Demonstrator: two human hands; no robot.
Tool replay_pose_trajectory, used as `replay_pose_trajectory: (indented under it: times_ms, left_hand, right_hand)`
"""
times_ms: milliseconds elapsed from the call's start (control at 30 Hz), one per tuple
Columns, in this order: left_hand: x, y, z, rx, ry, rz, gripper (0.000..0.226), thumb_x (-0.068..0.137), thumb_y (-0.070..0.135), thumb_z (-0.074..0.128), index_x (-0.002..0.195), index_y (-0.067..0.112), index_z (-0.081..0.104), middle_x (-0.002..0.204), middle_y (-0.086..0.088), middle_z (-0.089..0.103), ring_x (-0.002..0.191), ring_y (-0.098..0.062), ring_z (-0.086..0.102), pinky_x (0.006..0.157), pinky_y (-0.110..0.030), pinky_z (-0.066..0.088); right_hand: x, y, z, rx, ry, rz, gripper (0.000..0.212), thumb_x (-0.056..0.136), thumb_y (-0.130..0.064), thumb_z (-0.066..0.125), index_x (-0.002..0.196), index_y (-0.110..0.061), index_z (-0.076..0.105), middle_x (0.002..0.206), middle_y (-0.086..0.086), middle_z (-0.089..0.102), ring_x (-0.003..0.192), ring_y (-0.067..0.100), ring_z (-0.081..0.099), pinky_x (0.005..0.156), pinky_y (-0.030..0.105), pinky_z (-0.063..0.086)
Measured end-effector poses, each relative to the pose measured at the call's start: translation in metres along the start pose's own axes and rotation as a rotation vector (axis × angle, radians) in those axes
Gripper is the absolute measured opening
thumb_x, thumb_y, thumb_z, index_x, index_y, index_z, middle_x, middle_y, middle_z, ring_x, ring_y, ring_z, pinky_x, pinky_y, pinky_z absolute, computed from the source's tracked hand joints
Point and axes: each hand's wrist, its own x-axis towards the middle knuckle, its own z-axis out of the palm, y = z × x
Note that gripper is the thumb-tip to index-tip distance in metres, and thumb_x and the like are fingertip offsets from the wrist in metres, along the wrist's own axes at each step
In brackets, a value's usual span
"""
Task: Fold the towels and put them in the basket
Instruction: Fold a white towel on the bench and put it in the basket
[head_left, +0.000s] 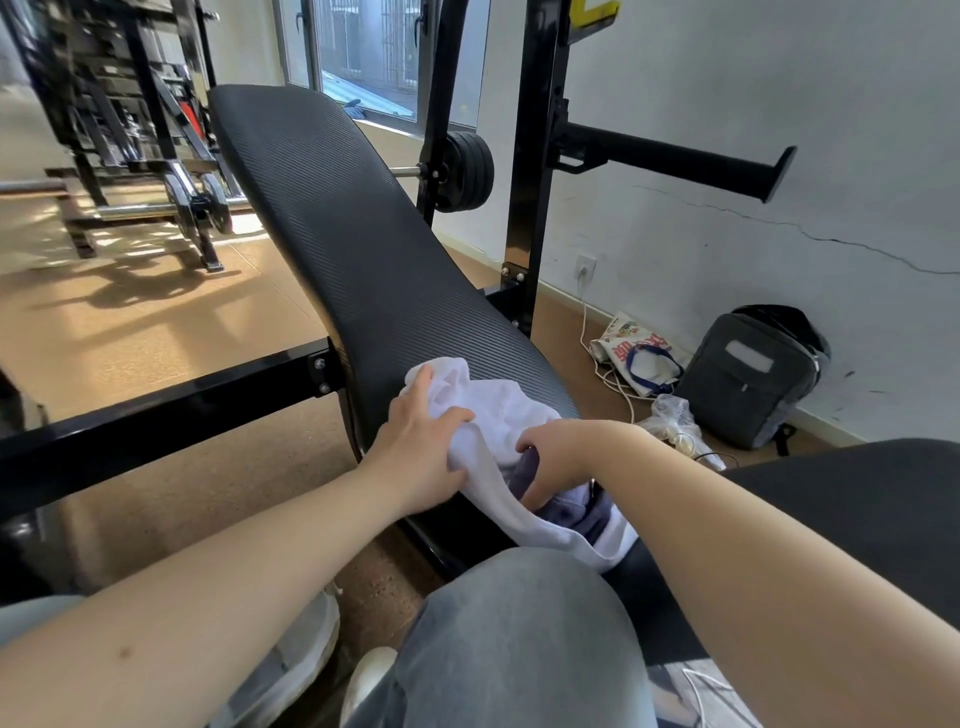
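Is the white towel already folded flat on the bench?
No, the white towel lies bunched and rumpled on the bench, with the left hand and right hand gripping it.

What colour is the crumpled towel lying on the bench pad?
The crumpled cloth towel is white; the head view shows it best.

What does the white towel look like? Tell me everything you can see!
The white towel is soft-looking cloth, crumpled and not yet folded. It lies on the near end of the black padded bench and hangs off it toward the person's knee. The left hand grips its bunched left side. The right hand curls its fingers into the folds, where a darker cloth shows.
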Motion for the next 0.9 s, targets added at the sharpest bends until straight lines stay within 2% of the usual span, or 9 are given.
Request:
replay_pose_trajectory:
  times_ms: [100,233,333,400,533,600,667,800,900]
  left_hand:
    - [0.0,0.007,0.002,0.104,-0.084,0.086,0.072,0.079,0.044,0.068,0.145,0.039,0.042,0.162,-0.007,-0.018,0.143,-0.039,0.013,0.109,-0.048,0.037]
    - [0.002,0.015,0.001,0.195,-0.079,0.122,0.066,0.08,0.046,0.066,0.143,0.038,0.048,0.165,-0.013,-0.01,0.145,-0.04,0.01,0.117,-0.048,0.024]
    - [0.003,0.016,0.003,0.305,-0.027,0.129,0.032,0.087,0.04,0.056,0.116,0.036,0.066,0.166,-0.015,-0.001,0.145,-0.041,0.013,0.121,-0.051,0.013]
    - [0.005,0.014,0.006,0.33,-0.006,0.101,0.023,0.09,0.039,0.055,0.108,0.033,0.069,0.167,-0.012,0.004,0.146,-0.038,0.012,0.122,-0.052,0.006]
    - [0.007,0.011,0.008,0.361,0.036,0.082,0.021,0.091,0.037,0.054,0.103,0.031,0.07,0.166,-0.012,0.011,0.144,-0.038,0.017,0.122,-0.053,0.004]
    - [0.007,0.009,0.008,0.368,0.046,0.063,0.022,0.089,0.034,0.052,0.102,0.03,0.07,0.165,-0.012,0.012,0.143,-0.038,0.017,0.122,-0.053,0.002]
    - [0.006,0.008,0.008,0.372,0.053,0.054,0.023,0.088,0.033,0.052,0.103,0.029,0.069,0.165,-0.012,0.012,0.142,-0.038,0.017,0.121,-0.052,0.0]
    - [0.008,0.001,0.0,0.402,0.106,0.017,0.027,0.088,0.032,0.051,0.103,0.021,0.071,0.163,-0.017,0.018,0.139,-0.042,0.024,0.121,-0.053,0.006]
    - [0.013,-0.011,-0.012,0.382,0.173,-0.072,0.027,0.088,0.031,0.052,0.104,0.02,0.07,0.162,-0.019,0.02,0.133,-0.042,0.03,0.114,-0.049,0.015]
  right_hand:
    - [-0.002,-0.001,-0.001,-0.015,-0.057,-0.017,0.072,0.072,-0.048,0.083,0.135,-0.034,0.05,0.117,-0.003,0.054,0.099,0.022,0.057,0.08,0.038,0.053]
    - [-0.002,-0.002,-0.008,0.061,0.071,-0.075,0.044,0.074,-0.021,0.079,0.115,-0.029,0.063,0.104,-0.004,0.061,0.079,0.011,0.056,0.056,0.028,0.048]
    - [0.0,0.001,-0.012,0.105,0.241,-0.08,0.024,0.076,-0.013,0.072,0.096,-0.026,0.071,0.099,-0.005,0.069,0.086,0.017,0.062,0.069,0.029,0.056]
    - [0.0,0.002,-0.013,0.12,0.283,-0.071,0.024,0.077,-0.015,0.071,0.098,-0.026,0.071,0.103,-0.004,0.07,0.09,0.017,0.062,0.074,0.029,0.057]
    - [-0.002,0.002,-0.004,0.061,0.081,-0.031,0.069,0.071,-0.038,0.083,0.132,-0.029,0.053,0.116,-0.003,0.059,0.101,0.022,0.061,0.082,0.036,0.056]
    - [-0.003,-0.001,0.003,-0.005,-0.027,-0.036,0.068,0.071,-0.038,0.083,0.13,-0.03,0.052,0.116,0.002,0.063,0.097,0.023,0.063,0.075,0.034,0.054]
    - [-0.001,-0.005,0.01,-0.06,-0.022,-0.051,0.063,0.073,-0.03,0.082,0.129,-0.029,0.053,0.119,0.005,0.059,0.097,0.023,0.059,0.073,0.033,0.051]
    - [0.001,-0.005,0.003,0.056,0.113,-0.091,0.048,0.069,-0.019,0.078,0.109,-0.032,0.055,0.113,0.005,0.056,0.098,0.027,0.057,0.077,0.039,0.057]
    - [0.003,-0.007,-0.008,0.262,0.434,-0.159,0.041,0.069,-0.025,0.078,0.103,-0.033,0.055,0.112,0.004,0.052,0.1,0.03,0.056,0.087,0.041,0.054]
